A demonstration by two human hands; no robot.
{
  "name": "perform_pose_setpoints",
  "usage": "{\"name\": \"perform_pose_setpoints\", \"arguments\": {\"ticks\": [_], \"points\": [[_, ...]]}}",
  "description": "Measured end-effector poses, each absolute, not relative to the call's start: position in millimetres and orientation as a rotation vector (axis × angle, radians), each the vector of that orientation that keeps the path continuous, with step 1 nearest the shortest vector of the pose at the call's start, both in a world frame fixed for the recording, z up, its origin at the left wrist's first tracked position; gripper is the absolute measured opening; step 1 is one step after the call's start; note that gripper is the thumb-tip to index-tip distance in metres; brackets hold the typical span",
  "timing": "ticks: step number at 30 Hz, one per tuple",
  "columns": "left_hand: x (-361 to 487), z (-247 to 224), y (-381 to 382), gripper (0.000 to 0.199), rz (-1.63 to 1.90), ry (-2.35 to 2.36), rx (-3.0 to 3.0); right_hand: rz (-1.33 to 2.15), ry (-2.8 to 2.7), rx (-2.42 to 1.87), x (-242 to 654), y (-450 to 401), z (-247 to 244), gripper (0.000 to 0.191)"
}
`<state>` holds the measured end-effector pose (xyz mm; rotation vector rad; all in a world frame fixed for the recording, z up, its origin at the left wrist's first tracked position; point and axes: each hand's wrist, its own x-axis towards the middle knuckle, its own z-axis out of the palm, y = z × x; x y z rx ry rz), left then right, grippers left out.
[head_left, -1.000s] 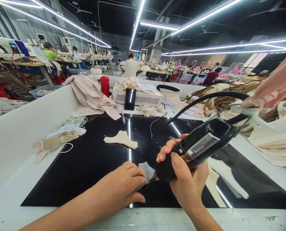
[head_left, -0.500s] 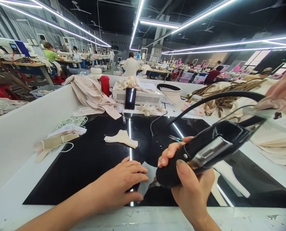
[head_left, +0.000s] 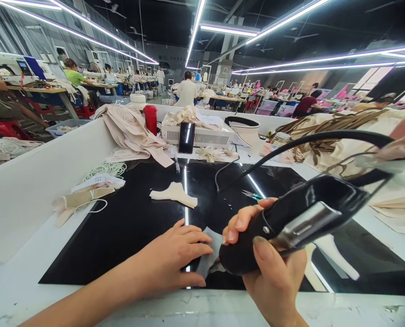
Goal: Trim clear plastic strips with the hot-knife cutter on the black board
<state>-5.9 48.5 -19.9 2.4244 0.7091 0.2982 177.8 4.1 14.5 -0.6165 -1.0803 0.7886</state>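
Note:
My left hand (head_left: 185, 254) lies with its fingers spread on a small grey translucent piece (head_left: 207, 243) on the black mat. My right hand (head_left: 274, 277) is wrapped round a black corded hand tool (head_left: 301, 222) with a silver metal strip along its side. The tool's rounded head points down and left, close to the grey piece; its tip is largely hidden. A black cable (head_left: 301, 141) arcs off the tool toward the mat. Beyond my left hand lies a cream cut piece (head_left: 174, 195). Pale cut pieces (head_left: 337, 256) lie right of the tool.
Snips (head_left: 252, 195) lie on the black mat (head_left: 127, 227). Green cord (head_left: 107, 170), a fabric pile (head_left: 127, 129), a red cup (head_left: 150, 119), a phone (head_left: 186, 137) and a white box (head_left: 202, 135) stand around it. At the right edge is a blurred, skin-coloured shape (head_left: 402, 145) near the cable.
The view has shifted slightly. The tool in my right hand sits a little lower, its back end further right. My left hand stays on the grey piece.

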Motion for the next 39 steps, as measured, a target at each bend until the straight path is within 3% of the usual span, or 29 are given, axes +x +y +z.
{"name": "perform_pose_setpoints", "arguments": {"ticks": [16, 22, 29, 39], "points": [[-10, -26, 51, 0.057, 0.36, 0.642, 2.481, 0.794, -1.095, -0.655, 179, 3, 17, 0.032], [-7, -17, 49, 0.034, 0.399, 0.616, 2.478, 0.612, -1.005, -0.716, 204, 15, 24, 0.032], [4, -29, 48, 0.055, 0.34, 0.617, 2.53, 0.59, -0.993, -0.739, 211, 19, 16, 0.03], [3, -30, 49, 0.059, 0.305, 0.647, 2.558, 0.648, -1.007, -0.698, 204, 18, 11, 0.032]]}}
